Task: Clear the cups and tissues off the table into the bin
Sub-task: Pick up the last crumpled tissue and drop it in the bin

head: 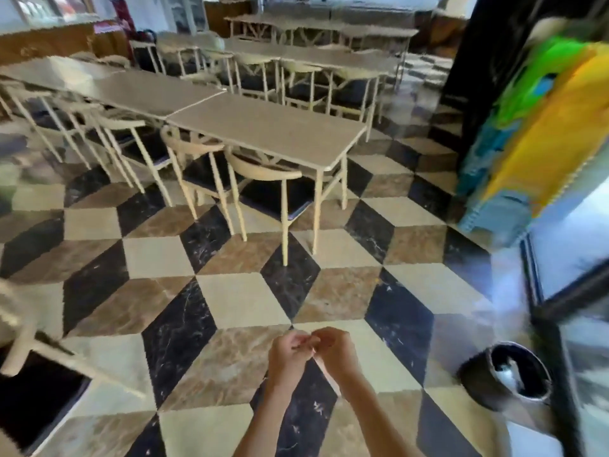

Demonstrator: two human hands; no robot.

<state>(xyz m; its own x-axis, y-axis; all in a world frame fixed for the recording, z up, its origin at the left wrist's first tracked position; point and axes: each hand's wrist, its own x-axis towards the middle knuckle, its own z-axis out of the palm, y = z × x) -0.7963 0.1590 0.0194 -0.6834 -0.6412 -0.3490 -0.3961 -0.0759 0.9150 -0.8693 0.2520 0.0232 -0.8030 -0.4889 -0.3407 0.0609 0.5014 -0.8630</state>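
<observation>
Bin [507, 374] sits on the floor low right, near the glass door, white waste already inside; no cups or tissues visible on the nearest table [263, 127]. Left hand [290, 352] and right hand [334, 349] are touching, fingers curled together mid-air; can't tell if they pinch anything, probably rubbing off residue. Cube-pattern marble floor [230, 301], rows of pale tables and chairs behind.
</observation>
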